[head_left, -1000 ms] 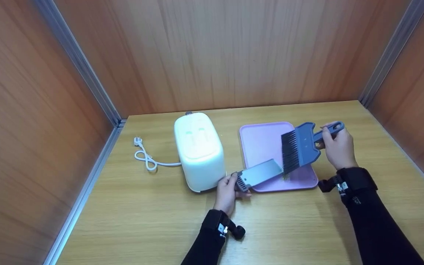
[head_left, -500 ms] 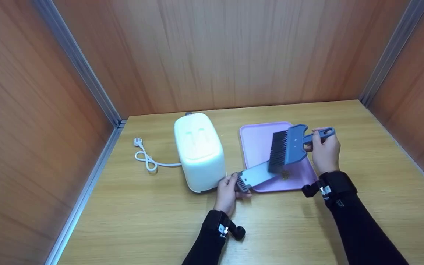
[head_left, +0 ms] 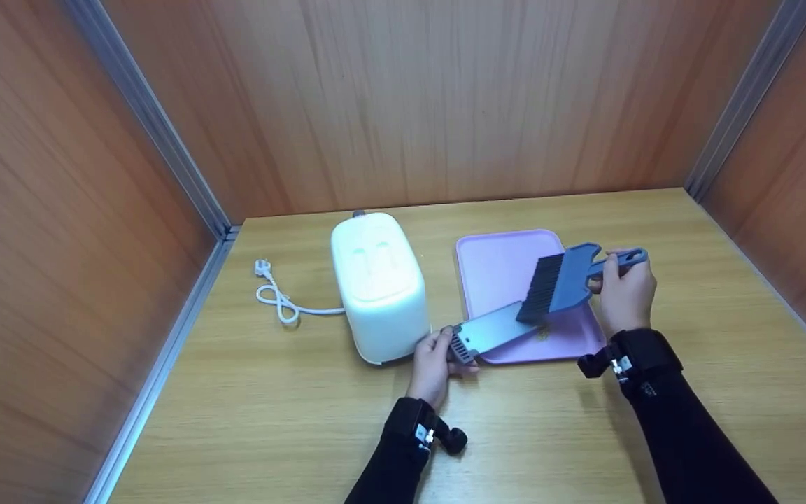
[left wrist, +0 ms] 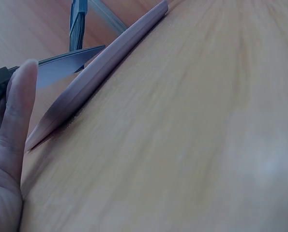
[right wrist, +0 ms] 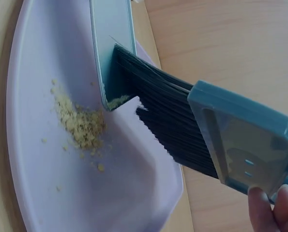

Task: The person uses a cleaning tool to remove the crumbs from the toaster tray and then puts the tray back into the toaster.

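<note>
My left hand pinches the ridged end of a flat grey crumb tray, tilted over the near part of a purple tray. In my right hand is the handle of a blue hand brush with dark bristles. Those bristles touch the free end of the crumb tray, where a few crumbs cling by the edge in the right wrist view. Below, a small pile of yellowish crumbs lies on the purple tray. The left wrist view shows only part of the left hand.
A white toaster stands just left of the purple tray. Its white cord, with a plug, lies looped farther left on the wooden table. Wood panels rise at the back and both sides.
The brush first moved left along the crumb tray, then slightly back right toward its free end. The crumb pile came into clearer sight. My left hand and the crumb tray stay in place.
</note>
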Tool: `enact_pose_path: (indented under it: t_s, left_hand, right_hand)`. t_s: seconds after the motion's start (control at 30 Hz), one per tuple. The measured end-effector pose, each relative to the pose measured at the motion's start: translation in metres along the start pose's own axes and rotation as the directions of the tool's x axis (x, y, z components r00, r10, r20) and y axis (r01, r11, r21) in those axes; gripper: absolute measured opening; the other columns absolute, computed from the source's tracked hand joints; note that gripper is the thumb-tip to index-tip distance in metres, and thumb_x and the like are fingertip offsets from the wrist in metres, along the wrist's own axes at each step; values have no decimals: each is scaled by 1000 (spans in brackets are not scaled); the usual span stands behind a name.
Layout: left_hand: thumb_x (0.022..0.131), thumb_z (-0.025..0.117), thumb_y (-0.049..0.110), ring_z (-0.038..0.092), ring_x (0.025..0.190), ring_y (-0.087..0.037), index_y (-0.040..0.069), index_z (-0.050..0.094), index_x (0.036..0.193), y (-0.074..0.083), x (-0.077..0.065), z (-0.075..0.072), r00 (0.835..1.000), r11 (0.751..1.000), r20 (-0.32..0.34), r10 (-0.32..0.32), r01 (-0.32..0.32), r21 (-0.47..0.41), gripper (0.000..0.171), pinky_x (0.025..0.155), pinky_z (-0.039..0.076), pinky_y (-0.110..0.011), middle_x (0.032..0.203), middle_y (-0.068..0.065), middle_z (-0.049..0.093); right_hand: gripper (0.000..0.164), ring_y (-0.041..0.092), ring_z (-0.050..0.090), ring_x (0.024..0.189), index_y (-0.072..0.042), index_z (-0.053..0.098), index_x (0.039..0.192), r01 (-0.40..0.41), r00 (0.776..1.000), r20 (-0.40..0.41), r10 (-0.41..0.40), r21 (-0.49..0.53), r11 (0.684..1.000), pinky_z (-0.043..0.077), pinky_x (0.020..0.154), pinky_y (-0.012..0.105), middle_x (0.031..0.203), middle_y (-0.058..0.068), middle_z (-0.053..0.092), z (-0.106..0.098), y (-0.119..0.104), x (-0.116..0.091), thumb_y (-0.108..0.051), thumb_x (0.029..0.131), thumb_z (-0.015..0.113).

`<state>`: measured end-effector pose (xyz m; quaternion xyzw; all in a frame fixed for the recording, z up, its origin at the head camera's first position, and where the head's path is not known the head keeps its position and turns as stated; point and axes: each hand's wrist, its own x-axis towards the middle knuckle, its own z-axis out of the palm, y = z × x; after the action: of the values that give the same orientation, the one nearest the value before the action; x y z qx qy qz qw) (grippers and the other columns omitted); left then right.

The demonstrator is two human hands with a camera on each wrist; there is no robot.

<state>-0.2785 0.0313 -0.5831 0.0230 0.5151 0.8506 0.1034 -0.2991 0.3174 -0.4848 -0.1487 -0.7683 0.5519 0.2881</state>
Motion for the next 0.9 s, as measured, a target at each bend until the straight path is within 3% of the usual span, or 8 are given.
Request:
enact_pose_path:
  t_s: [0.5, 0.9]
  left_hand:
    - [106, 44, 22, 67, 62, -23, -10, 58, 118, 0, 0, -1, 1000, 1000, -1, 11, -11, -16, 37, 64, 62, -38, 96, -20, 68]
    - [106, 43, 22, 66, 60, -23, -8, 58, 116, 0, -1, 0, 1000, 1000, -15, -1, 1, -9, 34, 62, 62, -40, 92, -19, 69]
  right_hand:
    - [33, 9, 62, 58, -1, 54, 116, 25, 999, 41, -17, -188, 982, 55, 53, 18, 89, 11, 61, -17, -8, 2, -27, 103, 41]
    - [34, 8, 61, 60, 0, 52, 118, -3, 995, 99, 29, -251, 968, 57, 55, 20, 95, 13, 60, -30, -13, 7, -29, 103, 39]
